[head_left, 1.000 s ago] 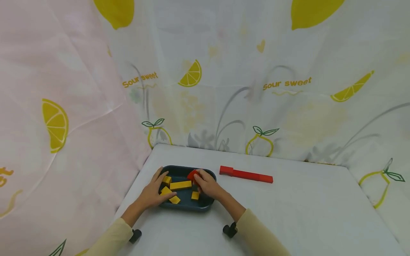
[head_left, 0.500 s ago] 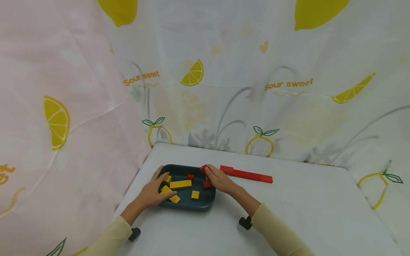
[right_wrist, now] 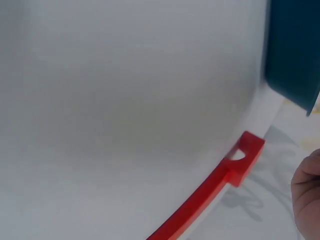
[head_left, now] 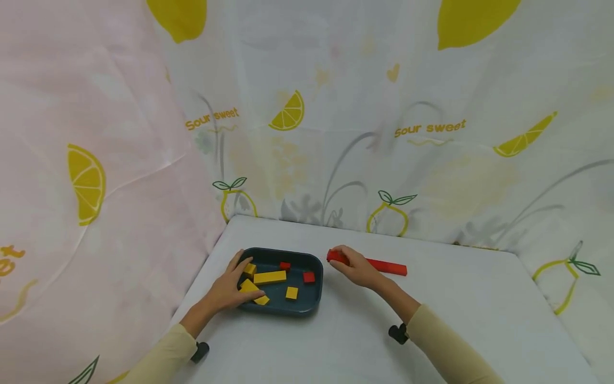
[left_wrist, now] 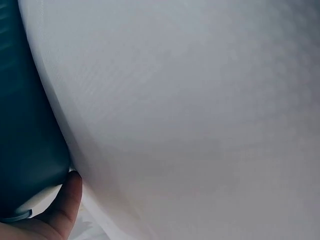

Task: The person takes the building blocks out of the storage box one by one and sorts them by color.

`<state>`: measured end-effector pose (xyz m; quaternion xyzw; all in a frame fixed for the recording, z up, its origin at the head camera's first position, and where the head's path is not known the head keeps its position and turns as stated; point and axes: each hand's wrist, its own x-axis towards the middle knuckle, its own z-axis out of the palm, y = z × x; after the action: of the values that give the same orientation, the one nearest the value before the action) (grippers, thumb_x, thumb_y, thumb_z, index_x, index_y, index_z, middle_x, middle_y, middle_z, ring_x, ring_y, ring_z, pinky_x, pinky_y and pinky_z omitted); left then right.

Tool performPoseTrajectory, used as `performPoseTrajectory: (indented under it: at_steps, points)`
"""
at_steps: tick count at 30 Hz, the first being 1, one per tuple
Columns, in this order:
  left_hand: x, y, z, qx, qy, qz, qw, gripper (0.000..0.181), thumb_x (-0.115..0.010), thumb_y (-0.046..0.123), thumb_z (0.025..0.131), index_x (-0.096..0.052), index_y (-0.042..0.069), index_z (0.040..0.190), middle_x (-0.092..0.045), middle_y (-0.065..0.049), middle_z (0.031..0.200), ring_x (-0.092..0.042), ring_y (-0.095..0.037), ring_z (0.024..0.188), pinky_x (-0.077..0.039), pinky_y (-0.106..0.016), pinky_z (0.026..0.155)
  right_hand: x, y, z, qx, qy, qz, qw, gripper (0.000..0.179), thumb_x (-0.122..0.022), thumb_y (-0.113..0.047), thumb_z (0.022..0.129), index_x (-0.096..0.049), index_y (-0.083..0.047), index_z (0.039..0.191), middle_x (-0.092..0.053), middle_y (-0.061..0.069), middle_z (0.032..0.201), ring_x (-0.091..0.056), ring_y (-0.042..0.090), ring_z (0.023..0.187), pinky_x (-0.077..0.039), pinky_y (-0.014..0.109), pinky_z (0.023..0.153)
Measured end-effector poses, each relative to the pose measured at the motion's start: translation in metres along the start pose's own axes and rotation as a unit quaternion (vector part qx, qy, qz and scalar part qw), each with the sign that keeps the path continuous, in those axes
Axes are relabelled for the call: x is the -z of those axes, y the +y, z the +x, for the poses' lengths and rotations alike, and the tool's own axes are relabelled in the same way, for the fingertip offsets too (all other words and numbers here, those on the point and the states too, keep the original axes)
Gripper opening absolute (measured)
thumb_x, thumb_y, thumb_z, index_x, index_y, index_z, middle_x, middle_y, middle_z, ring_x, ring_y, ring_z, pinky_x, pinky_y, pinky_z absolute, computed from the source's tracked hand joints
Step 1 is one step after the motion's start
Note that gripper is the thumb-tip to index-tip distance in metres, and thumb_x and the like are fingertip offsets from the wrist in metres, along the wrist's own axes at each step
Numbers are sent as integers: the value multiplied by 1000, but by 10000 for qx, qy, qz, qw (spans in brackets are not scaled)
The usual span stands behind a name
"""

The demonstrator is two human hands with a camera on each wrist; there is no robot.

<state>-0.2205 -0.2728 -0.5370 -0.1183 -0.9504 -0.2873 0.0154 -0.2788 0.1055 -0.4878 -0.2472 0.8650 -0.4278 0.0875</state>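
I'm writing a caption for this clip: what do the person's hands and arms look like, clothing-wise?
Both the left hand and the right hand are bare, with no gloves. The left sleeve and right sleeve are long, plain and pale beige. A small, rounded left black device and right black device show beside them.

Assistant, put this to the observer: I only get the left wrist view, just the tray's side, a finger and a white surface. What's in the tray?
Observer: The tray holds yellow blocks and two red blocks.
Operator: And what's beyond it, off to the right?
Observer: The right grip is by the tray-side end of a red bar; I can't tell if they touch.
Operator: What's that end like?
Observer: The right wrist view shows a rounded opening in it.
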Motion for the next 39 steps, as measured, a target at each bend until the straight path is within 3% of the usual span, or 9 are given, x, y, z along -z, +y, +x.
performPoseTrajectory:
  at_steps: [6,14,19,27,33,39]
  points:
    - [-5,-4,-4,20,-1,-7,10000,104,-74,68,74,-34,15,154,-13,-14,166,-47,-42,133,-44,-64,99,11,14,-14,46,85,-378,9992,38,-67,-26,95,-56,-11,129,-62,5,118,-54,21,105,-54,27,81]
    - [-12,-6,-12,145,-110,29,9998,106,-74,69,72,-33,16,154,-11,-13,166,-48,-42,132,-45,-65,98,21,33,-38,-468,84,-548,9974,40,-74,-22,89,-59,-15,125,-62,5,118,-53,23,108,-55,29,78]
    - [-10,-4,-13,122,-127,-54,9998,107,-76,67,71,-33,16,154,-11,-13,166,-49,-42,131,-46,-65,97,29,47,-52,-589,250,-636,9959,39,-76,-20,87,-60,-13,122,-63,6,115,-54,24,106,-55,29,76]
    - [-3,0,-7,53,-102,70,9999,107,-77,67,71,-34,15,153,-11,-14,166,-49,-42,130,-47,-64,96,48,64,-65,-720,429,-804,9932,37,-76,-14,86,-61,-10,120,-65,7,113,-56,23,102,-54,32,78]
    - [1,2,-1,-22,-154,56,9999,106,-77,66,72,-33,14,153,-11,-16,165,-48,-45,131,-45,-65,97,73,76,-73,-726,797,-901,9901,36,-74,-10,87,-59,-6,119,-65,12,113,-56,25,102,-54,37,82]
    - [2,2,0,14,-77,63,9999,105,-77,65,72,-35,14,153,-11,-15,165,-46,-45,132,-45,-66,97,92,88,-78,-578,1035,-1338,9839,36,-75,-14,87,-64,-7,120,-65,14,115,-56,27,103,-53,33,78]
